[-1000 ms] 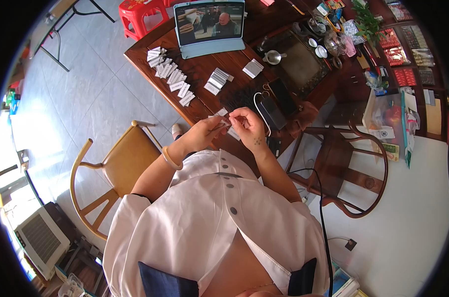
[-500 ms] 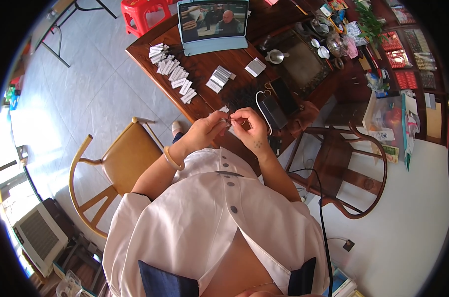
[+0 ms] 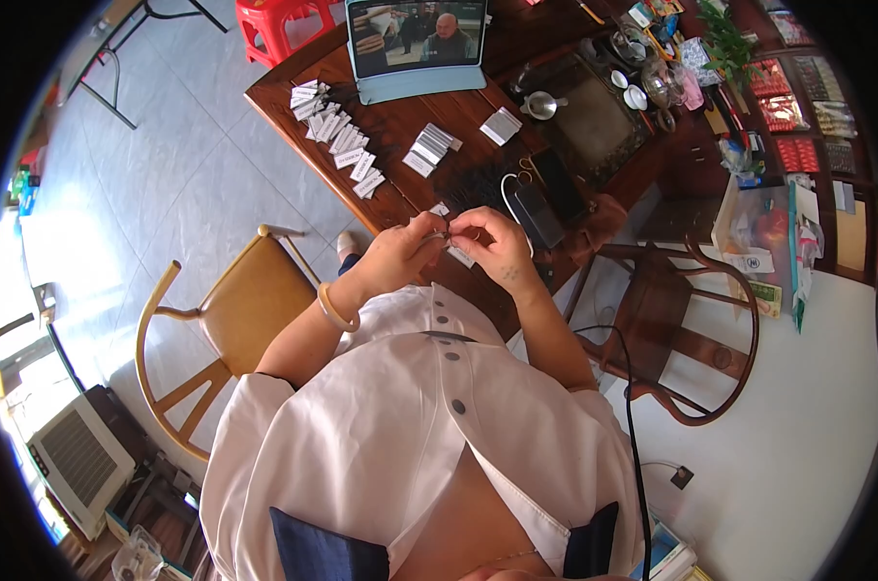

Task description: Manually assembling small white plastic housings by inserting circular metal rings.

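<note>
Small piece (image 3: 447, 235), too tiny and too covered by fingers to make out fully, sits pinched between both hands, right where the fingertips meet above the near edge of the wooden surface (image 3: 392, 215). Taking that meeting point as the centre of the dial, with 12 pointing away from the person, the left hand (image 3: 400, 254) comes in from 8 o'clock, its thumb and fingers drawn narrow on the piece. The right hand (image 3: 497, 254) comes in from 4 o'clock, also narrowed, its fingertips touching or almost touching the same piece; exactly which I cannot tell.

A white tag (image 3: 439, 209) shows just beyond the fingertips, near 12 o'clock, and other white tags (image 3: 461, 257) lie close by at 5 o'clock, partly hidden by the right hand. Dark strands (image 3: 476, 190) spread near the hands at 1 o'clock. Farther out, overlapping tags run in a long row (image 3: 337, 140) at 10 o'clock, one neat group (image 3: 427, 150) lies between 11 and 12, and a smaller group (image 3: 502, 126) at 1. A black box (image 3: 536, 215) rests between 2 and 3 o'clock.
</note>
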A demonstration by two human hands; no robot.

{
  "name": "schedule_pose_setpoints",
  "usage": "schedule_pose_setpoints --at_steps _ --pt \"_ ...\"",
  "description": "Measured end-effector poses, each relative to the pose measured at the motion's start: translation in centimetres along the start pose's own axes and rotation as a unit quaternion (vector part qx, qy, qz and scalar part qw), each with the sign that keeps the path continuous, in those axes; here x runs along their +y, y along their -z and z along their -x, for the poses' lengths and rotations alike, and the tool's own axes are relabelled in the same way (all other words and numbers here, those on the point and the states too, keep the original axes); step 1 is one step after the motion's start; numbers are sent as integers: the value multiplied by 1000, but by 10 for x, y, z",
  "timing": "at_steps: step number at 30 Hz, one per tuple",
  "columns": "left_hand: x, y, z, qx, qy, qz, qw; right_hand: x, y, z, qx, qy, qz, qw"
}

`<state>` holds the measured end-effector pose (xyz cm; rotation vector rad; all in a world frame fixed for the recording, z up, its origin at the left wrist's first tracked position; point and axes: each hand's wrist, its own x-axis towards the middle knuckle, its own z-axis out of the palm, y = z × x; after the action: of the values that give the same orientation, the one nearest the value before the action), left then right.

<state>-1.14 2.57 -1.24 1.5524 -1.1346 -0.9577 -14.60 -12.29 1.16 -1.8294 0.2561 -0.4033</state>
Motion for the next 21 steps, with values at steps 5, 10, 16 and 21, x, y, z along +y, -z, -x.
schedule_pose_setpoints --at_steps 5,10,16,21 --pt "3 -5 -4 66 -79 -183 978 -9 -5 -2 51 108 158 980" --pt "2 -12 -5 105 -101 -297 944 -7 -13 0 90 135 218 962" --pt "2 -13 -4 109 -124 -164 973 -4 -22 7 122 50 158 979" --pt "2 -17 -1 55 -121 -75 988 33 -28 13 195 -132 -359 903"
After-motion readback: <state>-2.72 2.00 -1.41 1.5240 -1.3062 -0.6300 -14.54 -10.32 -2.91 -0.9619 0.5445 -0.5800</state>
